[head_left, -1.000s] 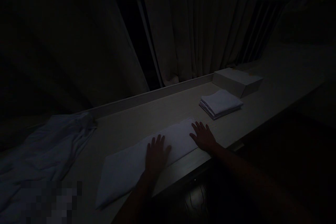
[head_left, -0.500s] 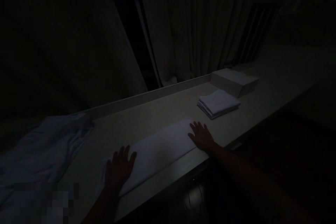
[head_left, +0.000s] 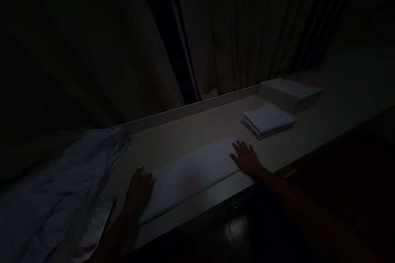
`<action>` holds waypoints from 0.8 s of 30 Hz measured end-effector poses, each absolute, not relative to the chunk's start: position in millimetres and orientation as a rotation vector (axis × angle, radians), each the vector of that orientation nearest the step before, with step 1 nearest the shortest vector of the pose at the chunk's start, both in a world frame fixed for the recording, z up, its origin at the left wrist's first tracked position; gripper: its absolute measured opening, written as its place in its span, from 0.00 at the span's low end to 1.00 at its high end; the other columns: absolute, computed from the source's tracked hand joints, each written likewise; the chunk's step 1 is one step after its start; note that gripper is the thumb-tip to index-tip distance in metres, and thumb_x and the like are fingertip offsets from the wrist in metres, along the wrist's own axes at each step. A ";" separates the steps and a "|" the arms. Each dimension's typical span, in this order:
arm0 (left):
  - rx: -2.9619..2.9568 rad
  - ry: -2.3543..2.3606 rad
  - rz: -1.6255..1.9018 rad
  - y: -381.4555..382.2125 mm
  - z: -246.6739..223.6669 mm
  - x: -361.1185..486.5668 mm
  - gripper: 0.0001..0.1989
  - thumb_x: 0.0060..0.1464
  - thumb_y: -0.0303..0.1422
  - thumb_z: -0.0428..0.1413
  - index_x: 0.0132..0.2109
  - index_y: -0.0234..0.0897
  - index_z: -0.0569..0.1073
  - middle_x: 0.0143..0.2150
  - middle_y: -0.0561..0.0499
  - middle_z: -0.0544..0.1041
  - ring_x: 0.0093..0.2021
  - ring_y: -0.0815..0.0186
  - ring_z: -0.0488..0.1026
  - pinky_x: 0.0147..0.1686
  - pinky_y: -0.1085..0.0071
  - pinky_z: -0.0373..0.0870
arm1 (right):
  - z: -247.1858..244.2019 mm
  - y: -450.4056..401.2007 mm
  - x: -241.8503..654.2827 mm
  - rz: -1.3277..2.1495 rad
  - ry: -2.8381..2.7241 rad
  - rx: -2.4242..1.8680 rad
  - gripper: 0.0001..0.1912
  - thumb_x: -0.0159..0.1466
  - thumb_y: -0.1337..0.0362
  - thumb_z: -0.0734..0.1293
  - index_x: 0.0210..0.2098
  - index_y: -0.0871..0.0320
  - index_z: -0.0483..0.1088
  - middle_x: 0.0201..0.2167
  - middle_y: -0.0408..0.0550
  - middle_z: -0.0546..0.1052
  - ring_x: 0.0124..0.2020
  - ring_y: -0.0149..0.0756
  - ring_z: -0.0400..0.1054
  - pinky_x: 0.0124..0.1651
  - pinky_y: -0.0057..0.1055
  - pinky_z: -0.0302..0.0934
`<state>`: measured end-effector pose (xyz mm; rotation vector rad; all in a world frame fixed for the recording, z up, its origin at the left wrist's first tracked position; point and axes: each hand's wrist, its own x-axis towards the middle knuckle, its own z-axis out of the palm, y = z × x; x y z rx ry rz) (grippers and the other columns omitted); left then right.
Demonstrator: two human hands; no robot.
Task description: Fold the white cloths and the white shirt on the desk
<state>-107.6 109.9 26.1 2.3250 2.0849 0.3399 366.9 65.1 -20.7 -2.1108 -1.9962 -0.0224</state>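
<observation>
A long white folded cloth (head_left: 193, 174) lies flat on the pale tabletop, slanting up to the right. At its left end is my left hand (head_left: 138, 193), its fingers curled in and the thumb on the cloth's edge; the fingertips are partly hidden in the dark. My right hand (head_left: 246, 159) rests palm down on the right end, with its fingers spread. Just beyond that hand, a neat stack of folded white cloths (head_left: 268, 121) sits on the table.
Rumpled pale fabric (head_left: 70, 168) covers the table's left side. A flat white object with a dark edge (head_left: 100, 224) lies near my left forearm, partly blurred. Behind the stack stands a pale box (head_left: 288, 91). A raised ledge (head_left: 191, 109) and curtains (head_left: 222, 41) line the back.
My left hand's fingers have gone from spread flat to curled at the cloth's left end. My right hand stays on the right end. The view has shifted left, showing more rumpled fabric.
</observation>
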 end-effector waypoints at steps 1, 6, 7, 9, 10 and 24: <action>2.202 2.132 0.426 106.0 31.2 -116.1 0.24 0.58 0.40 0.43 0.58 0.35 0.68 0.64 0.41 0.65 0.67 0.57 0.57 0.60 0.56 0.60 | -24.2 65.3 367.1 -0.042 -1.994 -2.105 0.37 0.68 0.42 0.45 0.70 0.54 0.46 0.70 0.51 0.49 0.70 0.50 0.38 0.68 0.54 0.29; 1.630 2.282 0.616 67.6 44.4 -151.4 0.27 0.58 0.48 0.43 0.51 0.34 0.73 0.51 0.41 0.77 0.50 0.57 0.74 0.49 0.63 0.69 | -40.9 67.3 370.0 -0.125 -2.015 -2.041 0.36 0.68 0.43 0.46 0.70 0.55 0.47 0.70 0.52 0.50 0.70 0.52 0.38 0.67 0.57 0.30; 1.591 2.283 0.599 58.7 42.7 -153.3 0.26 0.56 0.49 0.45 0.47 0.34 0.75 0.47 0.42 0.79 0.48 0.56 0.75 0.46 0.64 0.70 | -42.7 67.3 370.5 -0.133 -2.019 -2.029 0.36 0.68 0.43 0.45 0.69 0.55 0.47 0.70 0.53 0.50 0.70 0.52 0.38 0.67 0.57 0.30; 1.563 2.283 0.548 43.5 36.3 -151.5 0.25 0.53 0.51 0.48 0.42 0.35 0.76 0.42 0.42 0.80 0.43 0.55 0.77 0.41 0.64 0.70 | -44.2 66.9 370.5 -0.142 -2.031 -2.006 0.36 0.68 0.44 0.45 0.69 0.55 0.47 0.70 0.52 0.49 0.70 0.52 0.37 0.67 0.57 0.30; 1.542 2.285 0.528 37.8 32.5 -148.5 0.26 0.51 0.53 0.49 0.42 0.34 0.76 0.40 0.42 0.81 0.41 0.55 0.77 0.39 0.64 0.70 | -43.9 66.6 369.9 -0.146 -2.028 -2.006 0.36 0.68 0.44 0.45 0.69 0.55 0.47 0.70 0.52 0.49 0.70 0.52 0.37 0.67 0.57 0.30; 1.274 2.280 0.724 26.8 30.8 -137.3 0.27 0.46 0.54 0.55 0.44 0.37 0.77 0.46 0.44 0.80 0.47 0.51 0.75 0.46 0.58 0.70 | -25.4 64.1 364.4 -0.040 -1.963 -2.092 0.36 0.68 0.43 0.46 0.69 0.54 0.48 0.70 0.51 0.49 0.70 0.50 0.39 0.68 0.53 0.28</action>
